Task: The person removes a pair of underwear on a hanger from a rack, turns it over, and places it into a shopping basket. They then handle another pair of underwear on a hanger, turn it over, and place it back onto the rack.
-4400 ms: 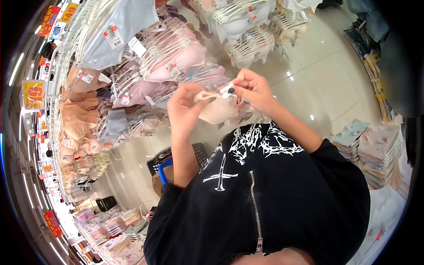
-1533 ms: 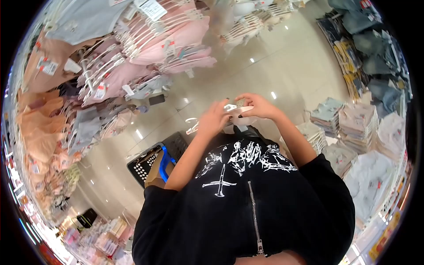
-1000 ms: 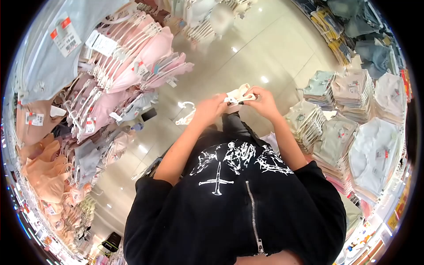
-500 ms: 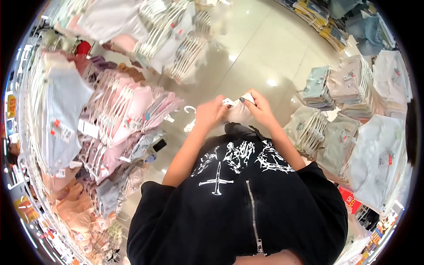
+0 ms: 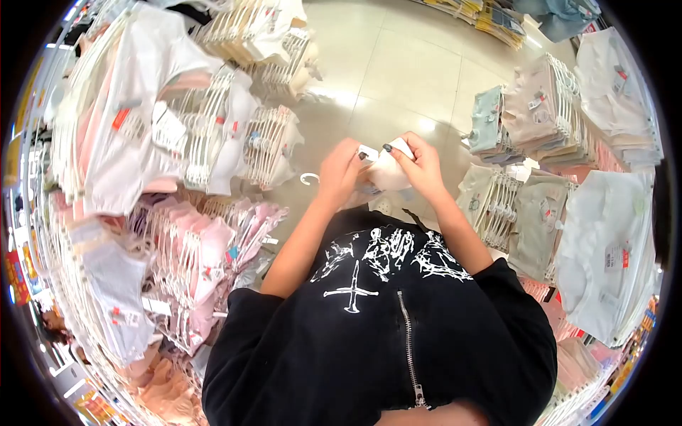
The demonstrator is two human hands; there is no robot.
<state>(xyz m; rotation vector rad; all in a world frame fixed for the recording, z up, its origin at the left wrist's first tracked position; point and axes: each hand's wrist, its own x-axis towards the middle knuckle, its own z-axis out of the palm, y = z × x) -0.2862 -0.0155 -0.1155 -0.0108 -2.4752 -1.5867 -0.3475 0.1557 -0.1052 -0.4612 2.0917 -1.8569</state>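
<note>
Mid-frame, our left hand (image 5: 341, 172) and right hand (image 5: 420, 167) pinched a smooth, domed cream garment (image 5: 388, 173), long axis unclear; a curved hook (image 5: 308, 178) pointed left.

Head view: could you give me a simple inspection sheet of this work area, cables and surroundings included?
Surface: no worktop seen; hands raised above glossy floor tiles.
Things in hand: pale garment, with a small white piece at its edge.
Clutter: white hook beside the left hand; what it joins is unclear.
Hands: left hand pinches the white piece; right hand grips the garment.
Cables: nothing seen.
Surroundings: hanging garments on both sides, many tagged.
</note>
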